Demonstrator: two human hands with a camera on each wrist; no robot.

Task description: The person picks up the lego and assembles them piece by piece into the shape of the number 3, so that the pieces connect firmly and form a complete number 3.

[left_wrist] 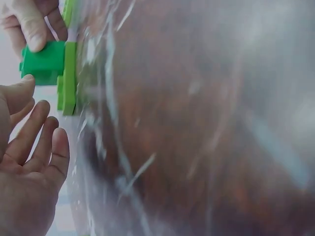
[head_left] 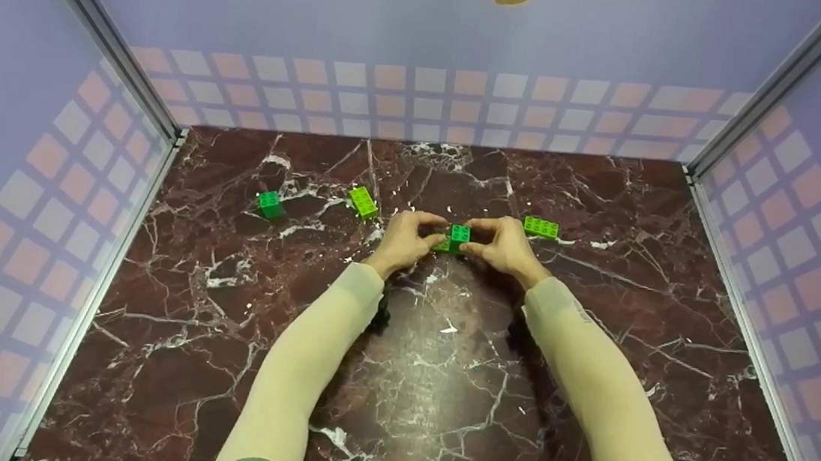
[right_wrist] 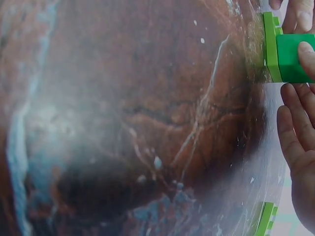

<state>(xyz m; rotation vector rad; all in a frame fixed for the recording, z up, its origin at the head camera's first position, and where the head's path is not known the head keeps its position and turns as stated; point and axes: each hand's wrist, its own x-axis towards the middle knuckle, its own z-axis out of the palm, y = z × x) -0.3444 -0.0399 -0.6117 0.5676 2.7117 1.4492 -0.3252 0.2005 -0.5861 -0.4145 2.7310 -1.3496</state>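
Note:
A dark green block (head_left: 460,234) sits on the right part of a flat lime green brick (head_left: 441,246) in front of both hands. My right hand (head_left: 505,246) pinches the block from the right, its thumb (right_wrist: 306,55) on the front face. From the left, my left hand (head_left: 403,240) reaches in with thumb and forefinger apart. Its thumb (left_wrist: 19,93) is right at the block's edge, above the lime brick's studs. The other left fingers (left_wrist: 37,128) are loosely bent beside the bricks. Part of the left forefinger is hidden in the left wrist view.
On the dark marbled table (head_left: 426,383), another dark green block (head_left: 270,204) and a lime brick (head_left: 363,202) lie to the left. A further lime brick (head_left: 541,228) lies right of my right hand. Patterned panels (head_left: 430,29) enclose the back and sides.

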